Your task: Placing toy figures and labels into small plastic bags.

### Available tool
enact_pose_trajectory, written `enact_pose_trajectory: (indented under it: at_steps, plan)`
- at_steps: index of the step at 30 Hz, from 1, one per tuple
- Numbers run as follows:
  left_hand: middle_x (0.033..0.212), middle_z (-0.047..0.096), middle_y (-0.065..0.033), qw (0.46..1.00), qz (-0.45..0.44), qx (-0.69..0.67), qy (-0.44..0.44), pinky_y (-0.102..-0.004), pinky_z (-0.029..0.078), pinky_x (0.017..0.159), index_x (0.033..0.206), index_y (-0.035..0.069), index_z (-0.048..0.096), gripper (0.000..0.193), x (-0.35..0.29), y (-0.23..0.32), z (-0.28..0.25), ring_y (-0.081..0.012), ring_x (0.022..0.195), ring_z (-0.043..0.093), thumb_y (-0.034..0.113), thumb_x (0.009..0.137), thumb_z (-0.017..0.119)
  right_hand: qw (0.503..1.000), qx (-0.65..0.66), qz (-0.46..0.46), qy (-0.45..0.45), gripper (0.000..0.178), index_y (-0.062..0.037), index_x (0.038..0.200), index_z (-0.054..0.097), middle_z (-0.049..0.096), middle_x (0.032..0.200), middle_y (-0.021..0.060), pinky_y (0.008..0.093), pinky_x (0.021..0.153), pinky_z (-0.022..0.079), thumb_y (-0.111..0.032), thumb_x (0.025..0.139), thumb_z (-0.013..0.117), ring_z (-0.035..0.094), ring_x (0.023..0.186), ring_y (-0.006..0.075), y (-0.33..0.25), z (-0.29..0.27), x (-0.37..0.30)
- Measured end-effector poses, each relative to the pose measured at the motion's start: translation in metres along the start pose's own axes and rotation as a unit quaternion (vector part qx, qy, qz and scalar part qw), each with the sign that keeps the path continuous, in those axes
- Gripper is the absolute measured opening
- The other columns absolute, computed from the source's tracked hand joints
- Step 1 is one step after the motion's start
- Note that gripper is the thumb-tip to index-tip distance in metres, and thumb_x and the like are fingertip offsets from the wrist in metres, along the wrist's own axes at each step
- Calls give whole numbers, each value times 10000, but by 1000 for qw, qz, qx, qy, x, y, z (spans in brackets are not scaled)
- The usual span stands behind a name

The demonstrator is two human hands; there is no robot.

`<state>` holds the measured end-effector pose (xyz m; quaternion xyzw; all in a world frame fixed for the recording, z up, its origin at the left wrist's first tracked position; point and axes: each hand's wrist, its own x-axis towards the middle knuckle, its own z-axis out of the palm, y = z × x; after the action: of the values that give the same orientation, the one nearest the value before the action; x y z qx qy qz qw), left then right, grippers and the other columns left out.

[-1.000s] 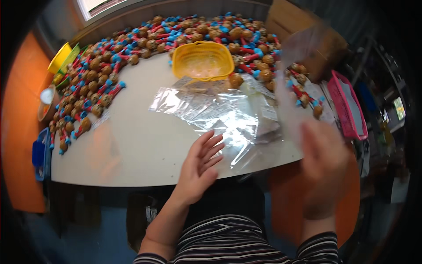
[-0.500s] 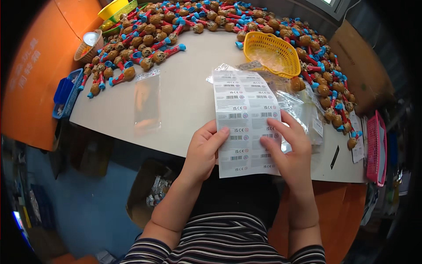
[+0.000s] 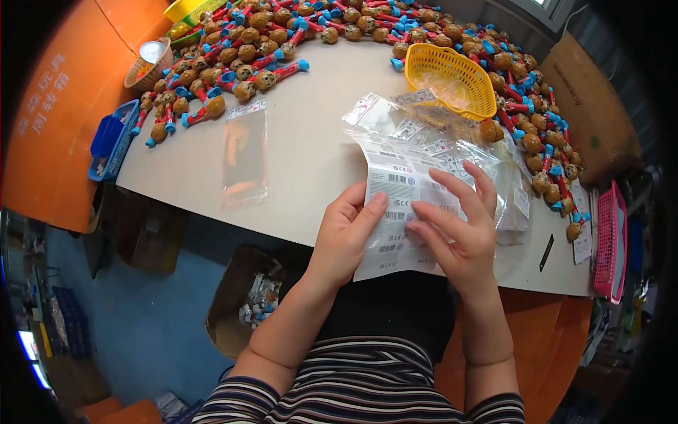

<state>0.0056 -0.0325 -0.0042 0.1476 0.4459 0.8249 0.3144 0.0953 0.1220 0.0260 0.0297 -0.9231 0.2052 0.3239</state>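
Note:
My left hand (image 3: 346, 233) grips the left edge of a white sheet of barcode stickers (image 3: 397, 237), thumb on its printed face. The sheet is held over the table's front edge, its upper part bent back. Over the right half of the sheet is my right hand (image 3: 462, 237), fingers spread. Its thumb and index finger tips are near the middle stickers; whether they have lifted one I cannot tell. Behind the sheet lies a heap of clear plastic bags (image 3: 388, 116) with printed tops. One flat clear bag (image 3: 245, 157) lies apart on the left.
Toys with brown round heads, red handles and blue ends (image 3: 265, 78) crowd the far edge and right side. A yellow basket (image 3: 489, 99) holds clear pieces. A black cutter-like strip (image 3: 546, 252) and a pink basket (image 3: 609, 244) are at right; a blue basket (image 3: 116, 141) is at left.
The sheet's upper part has curled back and its top has dropped. My right hand's fingers have spread and lifted, with thumb and index finger shifted slightly left. The left hand keeps its grip.

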Motion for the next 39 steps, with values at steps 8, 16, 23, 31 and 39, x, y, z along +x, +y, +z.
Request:
enact_pose_trajectory:
  at_steps: [8,16,23,31,39]
  plan:
    - [1108,651,-123,999,12,27,-14,-262,502,861,1229,-55,541,317,-1,-4,-8,-138,984,629,153,991,521,998,56,-28,-2,274,-74,943,740,682,1031,56,418,939,446,-70,677,801,517,1153,345,6,12,-3]
    - [1100,638,-121,995,34,57,-78,-274,508,879,1166,-41,509,298,-1,-10,-22,-142,972,633,76,923,635,988,154,18,0,216,-46,891,699,677,971,59,391,907,460,23,694,754,562,1076,303,14,31,-11]
    - [1155,628,-138,996,-18,87,12,-293,502,908,1235,-59,509,385,-9,-18,-48,-164,1048,618,21,881,638,991,133,30,-1,216,-44,902,697,667,978,59,390,890,469,-12,698,763,554,1075,311,5,51,-13]
    - [1206,612,-122,994,21,109,-12,-306,454,975,1258,-57,497,411,-14,-12,-60,-164,1118,588,-14,868,618,991,129,-31,-23,229,-47,919,715,678,987,62,396,883,475,-29,698,771,562,1056,313,2,58,-4]
    - [1202,613,-130,996,24,89,14,-292,457,963,1239,-66,501,376,-14,-10,-55,-161,1113,590,1,890,625,994,43,-95,-11,219,-37,907,708,676,932,58,427,908,485,-14,696,763,604,956,280,-1,63,-3]
